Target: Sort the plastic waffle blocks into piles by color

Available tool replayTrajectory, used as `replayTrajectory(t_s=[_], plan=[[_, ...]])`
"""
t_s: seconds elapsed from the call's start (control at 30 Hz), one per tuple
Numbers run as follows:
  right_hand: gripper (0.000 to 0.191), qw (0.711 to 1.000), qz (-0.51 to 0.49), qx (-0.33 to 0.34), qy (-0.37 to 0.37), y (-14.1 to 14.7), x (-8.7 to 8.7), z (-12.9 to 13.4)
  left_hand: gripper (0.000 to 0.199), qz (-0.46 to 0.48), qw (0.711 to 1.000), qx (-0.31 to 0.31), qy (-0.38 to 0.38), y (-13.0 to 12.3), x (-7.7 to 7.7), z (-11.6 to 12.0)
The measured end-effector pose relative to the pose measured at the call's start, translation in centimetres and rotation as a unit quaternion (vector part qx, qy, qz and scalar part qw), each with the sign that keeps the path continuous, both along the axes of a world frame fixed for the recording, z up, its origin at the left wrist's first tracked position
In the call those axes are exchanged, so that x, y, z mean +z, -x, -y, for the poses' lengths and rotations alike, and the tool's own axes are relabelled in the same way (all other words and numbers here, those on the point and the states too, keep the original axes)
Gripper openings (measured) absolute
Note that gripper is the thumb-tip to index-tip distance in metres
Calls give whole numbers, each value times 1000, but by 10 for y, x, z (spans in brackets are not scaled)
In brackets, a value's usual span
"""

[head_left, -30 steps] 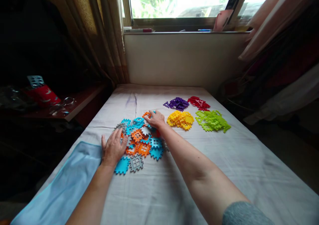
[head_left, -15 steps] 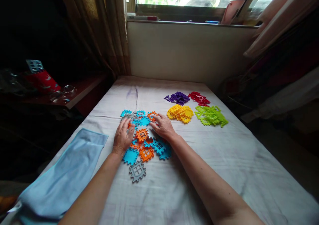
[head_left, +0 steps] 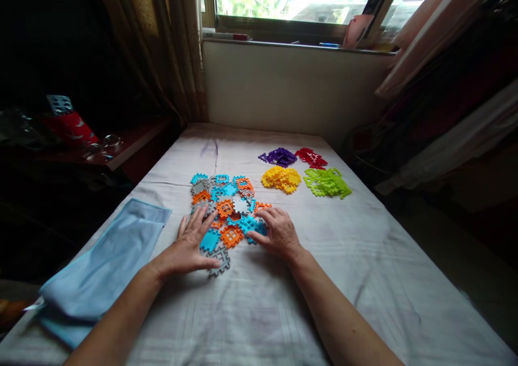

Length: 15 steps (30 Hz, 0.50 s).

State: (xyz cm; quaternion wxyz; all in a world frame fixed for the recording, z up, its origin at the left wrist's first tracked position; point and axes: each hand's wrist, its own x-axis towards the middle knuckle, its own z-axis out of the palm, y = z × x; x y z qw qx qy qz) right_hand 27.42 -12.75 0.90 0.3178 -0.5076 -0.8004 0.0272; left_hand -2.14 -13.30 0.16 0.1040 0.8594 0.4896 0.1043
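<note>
A mixed heap of flat, square interlocking plastic tiles lies on the sheet, with blue tiles [head_left: 210,239], orange tiles [head_left: 231,236] and grey tiles [head_left: 219,260] overlapping. Some have window-like cutouts. At the heap's near left edge is my left hand [head_left: 186,250], fingers spread, its thumb over the nearest grey tile. My right hand [head_left: 280,232] rests at the right edge with fingers apart, beside an orange tile [head_left: 262,207] and partly covering blue ones. Neither hand grips a tile.
Beyond, to the right, sit separate piles of purple tiles [head_left: 279,157], red tiles [head_left: 311,157], yellow tiles [head_left: 281,179] and green tiles [head_left: 327,182]. A folded light-blue cloth [head_left: 109,263] lies at the left. Glasses [head_left: 111,142] rest on a dark side table [head_left: 133,144].
Both hands have drawn back toward me from the heap's far part, the left spreading wider. More tiles at the far side now show. The view has shifted slightly.
</note>
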Motion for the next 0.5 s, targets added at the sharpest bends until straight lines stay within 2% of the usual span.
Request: replayTrajectory(t_s=[0.07,0.17,0.37,0.5], plan=[[48,999,37,1,13,3,1,2,121,-14,1000,-21,-5,-3,-2,9],[47,998,65,6,23,7,2,3,114,-17,999,-9,-32,-11,-5,9],[35,999,42,-9,20,11,-7,2,79,1,991,58,-124,-24,-13,-2],[27,1000,30,-4,8,9,-13,-1,59,17,984,72,-163,-29,-14,-1]])
